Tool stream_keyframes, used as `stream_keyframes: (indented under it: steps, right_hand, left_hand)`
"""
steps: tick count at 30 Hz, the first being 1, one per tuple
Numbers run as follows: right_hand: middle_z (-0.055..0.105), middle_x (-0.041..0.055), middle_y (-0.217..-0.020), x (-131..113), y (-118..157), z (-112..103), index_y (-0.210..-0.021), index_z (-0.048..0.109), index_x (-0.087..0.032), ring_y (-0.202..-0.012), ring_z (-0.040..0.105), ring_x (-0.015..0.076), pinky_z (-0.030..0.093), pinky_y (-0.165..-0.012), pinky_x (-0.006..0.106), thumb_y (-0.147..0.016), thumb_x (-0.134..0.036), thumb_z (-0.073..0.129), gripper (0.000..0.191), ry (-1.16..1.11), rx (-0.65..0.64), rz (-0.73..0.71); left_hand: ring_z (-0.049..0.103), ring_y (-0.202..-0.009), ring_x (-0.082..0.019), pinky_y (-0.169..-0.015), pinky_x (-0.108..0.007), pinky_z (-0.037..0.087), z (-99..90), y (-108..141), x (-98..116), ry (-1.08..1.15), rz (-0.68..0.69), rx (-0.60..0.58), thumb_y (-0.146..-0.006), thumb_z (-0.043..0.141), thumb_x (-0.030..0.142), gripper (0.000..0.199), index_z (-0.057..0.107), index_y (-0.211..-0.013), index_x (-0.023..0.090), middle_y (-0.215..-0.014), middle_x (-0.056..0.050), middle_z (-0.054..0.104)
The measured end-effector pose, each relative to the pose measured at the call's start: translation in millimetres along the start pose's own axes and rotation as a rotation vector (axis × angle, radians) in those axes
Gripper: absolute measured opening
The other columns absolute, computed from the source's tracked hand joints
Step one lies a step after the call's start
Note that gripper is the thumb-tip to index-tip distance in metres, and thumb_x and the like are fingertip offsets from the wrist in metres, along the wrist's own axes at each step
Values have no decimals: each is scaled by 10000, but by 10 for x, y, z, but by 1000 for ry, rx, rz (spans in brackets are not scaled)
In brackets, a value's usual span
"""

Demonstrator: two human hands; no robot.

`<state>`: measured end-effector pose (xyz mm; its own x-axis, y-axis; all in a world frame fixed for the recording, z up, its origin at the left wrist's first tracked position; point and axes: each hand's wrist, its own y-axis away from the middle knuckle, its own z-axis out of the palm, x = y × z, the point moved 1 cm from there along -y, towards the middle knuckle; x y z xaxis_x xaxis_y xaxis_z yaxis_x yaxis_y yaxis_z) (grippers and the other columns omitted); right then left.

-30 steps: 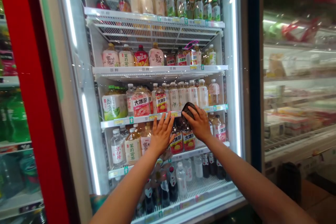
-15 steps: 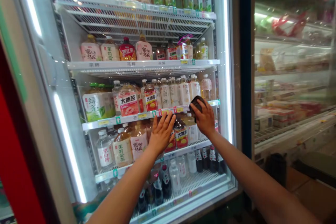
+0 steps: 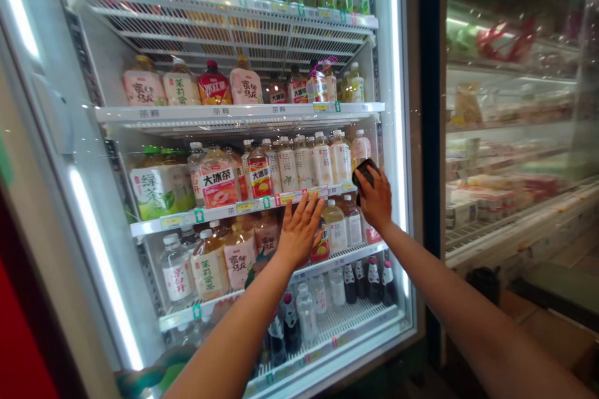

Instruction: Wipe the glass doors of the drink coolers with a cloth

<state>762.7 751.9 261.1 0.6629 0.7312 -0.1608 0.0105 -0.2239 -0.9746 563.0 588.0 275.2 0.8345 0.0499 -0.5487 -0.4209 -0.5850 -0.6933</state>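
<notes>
My left hand (image 3: 302, 230) rests flat, fingers spread, on what looks like the glass door (image 3: 299, 90) of a drinks fridge. In my right hand (image 3: 377, 196) is a small rounded black pad (image 3: 365, 173), pressed to the glass near the door's right side. Its exact kind I cannot make out. Behind the glass, the pad overlaps a pale-labelled bottle (image 3: 360, 144) at the right end of a shelf. A shelf edge with price tags (image 3: 248, 206) runs just behind my left fingertips.
Shelves of bottled tea and water fill the fridge, among them a large green tea pack (image 3: 161, 184). Bright light strips (image 3: 105, 268) line both sides. At right, past a dark post (image 3: 433, 137), stands another chilled case (image 3: 515, 193) with packaged goods.
My right hand has slid right and slightly up across the glass with the black pad. My left hand stays spread, a little further right in view. The whole view has shifted slightly.
</notes>
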Motion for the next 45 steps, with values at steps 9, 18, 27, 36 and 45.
stream_keyframes:
  steps: [9, 18, 27, 36, 45]
  right_hand:
    - [363, 87, -1593, -54, 461, 60, -1545, 391, -342, -1516, 218, 334, 326, -1168, 610, -957, -172, 450, 615, -6, 7, 8]
    - [439, 119, -1522, 524, 88, 52, -1504, 456, -298, -1475, 296, 312, 352, -1160, 568, -1007, -258, 389, 504, 51, 150, 301]
    - [402, 120, -1555, 642, 25, 96, -1513, 447, -288, -1488, 254, 318, 313, -1179, 570, -999, -257, 396, 517, 35, 96, 261]
    - [465, 207, -1466, 1130, 708, 181, -1482, 479, -193, -1408, 363, 353, 339, -1136, 637, -1014, -326, 328, 510, 46, 237, 510]
    - [428, 169, -1538, 1323, -28, 99, -1488, 468, -204, -1455, 299, 310, 290, -1186, 572, -993, -319, 357, 520, -4, 158, 419]
  left_hand:
    - [63, -1580, -267, -1271, -528, -108, 44, -175, 214, 20, 52, -36, -937, 569, 463, 822, 211, -1618, 174, -1680, -99, 224]
    - [10, -1578, -217, -1274, -482, -123, 271, -396, 389, 32, 122, 4, -944, 569, 433, 806, 209, -1617, 175, -1687, -76, 169]
    - [63, -1577, -234, -1292, -463, -81, 343, -386, 373, 45, 150, 58, -943, 577, 445, 881, 101, -1629, 165, -1674, -94, 202]
    - [137, -1569, -242, -1306, -441, -13, 336, -405, 372, 97, 140, 113, -940, 579, 433, 903, 53, -1632, 191, -1668, -93, 224]
    - [128, -1567, -235, -1307, -416, -34, 333, -429, 370, 69, 144, 141, -956, 551, 445, 862, 84, -1636, 193, -1668, -92, 229]
